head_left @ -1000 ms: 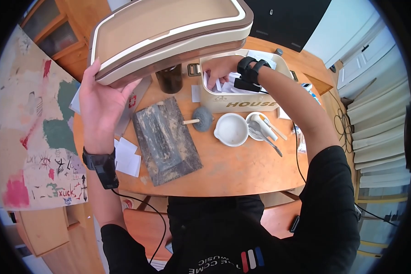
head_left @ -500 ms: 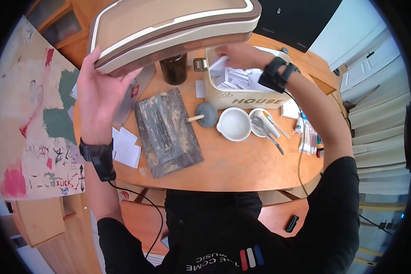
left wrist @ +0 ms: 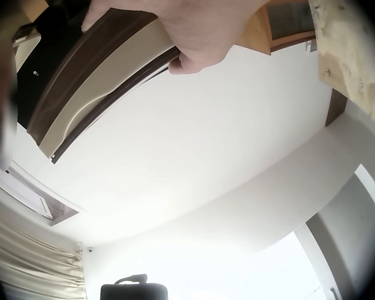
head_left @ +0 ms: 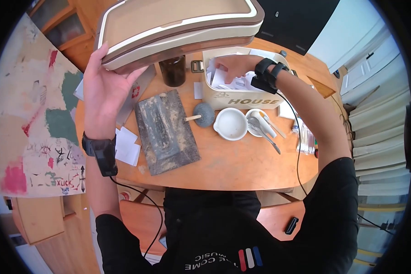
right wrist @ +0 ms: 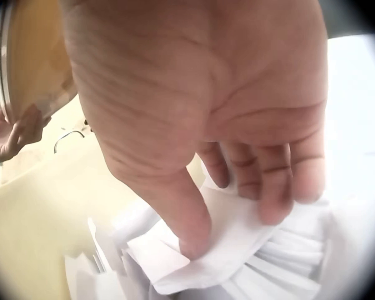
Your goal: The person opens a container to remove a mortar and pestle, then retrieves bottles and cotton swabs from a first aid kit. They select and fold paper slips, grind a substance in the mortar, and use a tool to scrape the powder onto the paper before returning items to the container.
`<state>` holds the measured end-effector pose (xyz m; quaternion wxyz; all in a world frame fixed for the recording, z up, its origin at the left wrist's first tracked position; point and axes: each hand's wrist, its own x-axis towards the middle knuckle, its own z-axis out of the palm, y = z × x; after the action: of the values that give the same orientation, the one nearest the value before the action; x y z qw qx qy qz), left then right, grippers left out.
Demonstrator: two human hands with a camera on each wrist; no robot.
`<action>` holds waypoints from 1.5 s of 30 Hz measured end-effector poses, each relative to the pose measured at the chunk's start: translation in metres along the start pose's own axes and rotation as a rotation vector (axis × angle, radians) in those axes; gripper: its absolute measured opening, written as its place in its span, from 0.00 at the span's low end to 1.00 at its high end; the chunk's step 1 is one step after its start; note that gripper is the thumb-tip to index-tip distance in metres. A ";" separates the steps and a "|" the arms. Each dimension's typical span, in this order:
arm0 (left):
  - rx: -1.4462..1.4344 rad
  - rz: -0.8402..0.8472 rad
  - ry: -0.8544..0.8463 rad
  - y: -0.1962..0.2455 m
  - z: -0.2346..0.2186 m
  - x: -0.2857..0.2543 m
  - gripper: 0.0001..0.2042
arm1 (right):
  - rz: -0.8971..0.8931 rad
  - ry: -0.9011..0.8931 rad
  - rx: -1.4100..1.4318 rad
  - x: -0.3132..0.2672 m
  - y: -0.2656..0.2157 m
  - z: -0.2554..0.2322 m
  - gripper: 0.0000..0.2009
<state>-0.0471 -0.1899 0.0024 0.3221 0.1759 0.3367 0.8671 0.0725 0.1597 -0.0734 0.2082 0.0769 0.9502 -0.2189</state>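
My left hand (head_left: 106,86) grips the left edge of a cream-and-brown box lid (head_left: 182,32), thumb below and fingers at the rim, holding it raised above the table. In the left wrist view, that hand (left wrist: 203,28) overlaps the edge of the lid (left wrist: 106,81). The cream storage box (head_left: 253,101) marked "HOUSE" stands beneath it to the right. Inside the box, my right hand (head_left: 235,68) reaches down among white paper packets (head_left: 223,86). Seen from the right wrist, the thumb and spread fingers of this hand (right wrist: 206,94) rest on a white paper piece (right wrist: 225,244).
On the wooden table (head_left: 242,169) lie a dark stained board (head_left: 166,132), a grey round stone with a wooden stick (head_left: 204,114), a white bowl (head_left: 231,124) and a dish with spoons (head_left: 260,125). A dark jar (head_left: 172,73) stands behind. White papers (head_left: 127,148) lie left.
My right hand held a white packet up at the box's left side half a second ago; now it is lower, over the papers. The left hand still holds the lid up.
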 end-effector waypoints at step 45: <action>0.171 -0.089 -0.139 -0.091 0.070 -0.009 0.27 | -0.285 1.391 1.178 -0.169 -0.014 0.022 0.23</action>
<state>0.0355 -0.1115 -0.0122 0.3666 0.2475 0.3935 0.8059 0.2289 0.1281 -0.0131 -0.5113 0.1671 0.5970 -0.5952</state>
